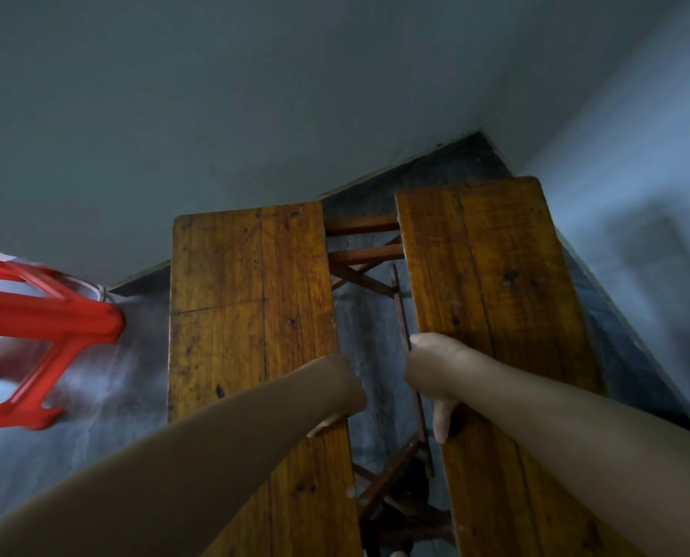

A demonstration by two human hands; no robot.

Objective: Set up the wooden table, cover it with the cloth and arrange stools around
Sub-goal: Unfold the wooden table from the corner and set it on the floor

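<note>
Each hand grips a tabletop plank by its inner edge: the left hand [341, 389] curls round the left plank [251, 299], the right hand [431, 369], thumb on top, round the right plank [491, 283]. Between them shows the wooden trestle frame [369, 259]. At nine o'clock stands a red stool [54, 323].

No writing, label, brand, number or sign can be read anywhere, neither on the wooden boards under the hands nor on the red plastic stool off to the left of them.
</note>
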